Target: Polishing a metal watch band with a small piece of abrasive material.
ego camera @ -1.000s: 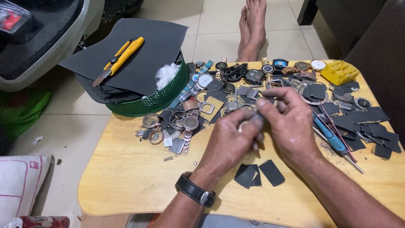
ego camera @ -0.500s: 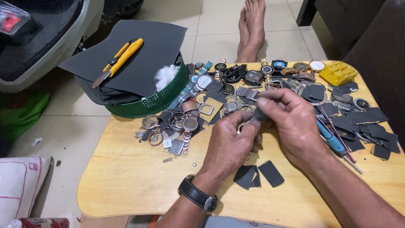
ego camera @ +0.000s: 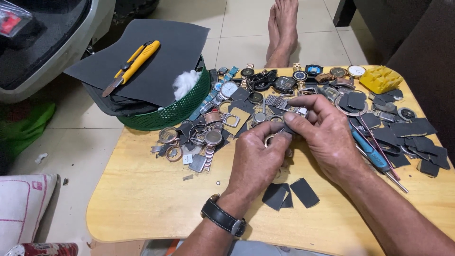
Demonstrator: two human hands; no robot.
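Observation:
My left hand (ego camera: 258,159), with a black wristwatch on its wrist, and my right hand (ego camera: 324,135) meet over the middle of a low wooden table (ego camera: 142,199). Between their fingertips they pinch a small metal watch part (ego camera: 298,113) and a dark scrap; most of it is hidden by the fingers. A heap of watch cases, dials and metal bands (ego camera: 213,128) lies just beyond the hands. Dark sandpaper pieces (ego camera: 289,193) lie on the table below my hands.
A green basket (ego camera: 175,110) at the table's far left holds a black sheet, a yellow utility knife (ego camera: 135,61) and white cotton. A blue-handled tool (ego camera: 367,149), more dark scraps and a yellow block (ego camera: 380,78) sit at right. Bare feet (ego camera: 283,28) rest on the tiled floor beyond.
Both hands have shifted slightly, the fingertips working the small part between them; nothing else on the table has moved.

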